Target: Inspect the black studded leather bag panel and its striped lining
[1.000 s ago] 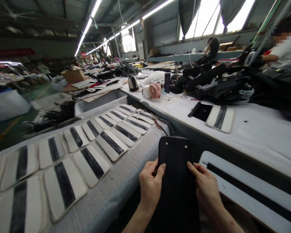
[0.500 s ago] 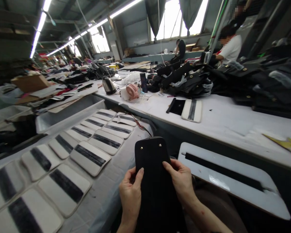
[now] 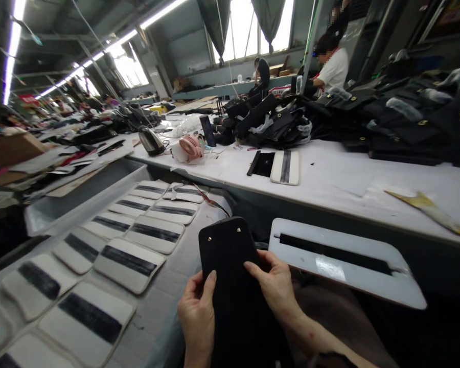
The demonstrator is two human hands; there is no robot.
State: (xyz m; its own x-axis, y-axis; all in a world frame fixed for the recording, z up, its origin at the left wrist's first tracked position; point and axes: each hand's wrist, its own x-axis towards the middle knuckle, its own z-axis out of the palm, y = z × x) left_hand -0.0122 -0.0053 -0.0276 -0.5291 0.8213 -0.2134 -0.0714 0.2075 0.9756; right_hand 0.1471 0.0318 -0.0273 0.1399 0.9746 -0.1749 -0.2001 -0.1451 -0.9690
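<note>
Between my hands is a long black panel (image 3: 233, 296) with rounded top corners and two small metal studs near its top edge. My left hand (image 3: 197, 312) grips its left side, thumb on the face and fingers curled behind. On the opposite edge my right hand (image 3: 274, 286) pinches it the same way, slightly higher. The panel's lower end runs into dark shadow, so I cannot make it out. To the left lie several off-white rounded pieces (image 3: 128, 259) with a dark stripe across each. Right of my hands is a white board (image 3: 331, 281) with a long dark slot.
A long white table (image 3: 329, 189) runs beyond my hands. On it are a kettle (image 3: 151, 141), a pink fan (image 3: 191, 148), a striped off-white piece (image 3: 285, 167), a yellowish brush-like tool (image 3: 429, 210) and piled black bags (image 3: 402, 120). A person in white (image 3: 335, 69) is behind the pile.
The view has turned to the right, so the surroundings sit further left. Both hands keep their hold on the black panel, which is tilted slightly more.
</note>
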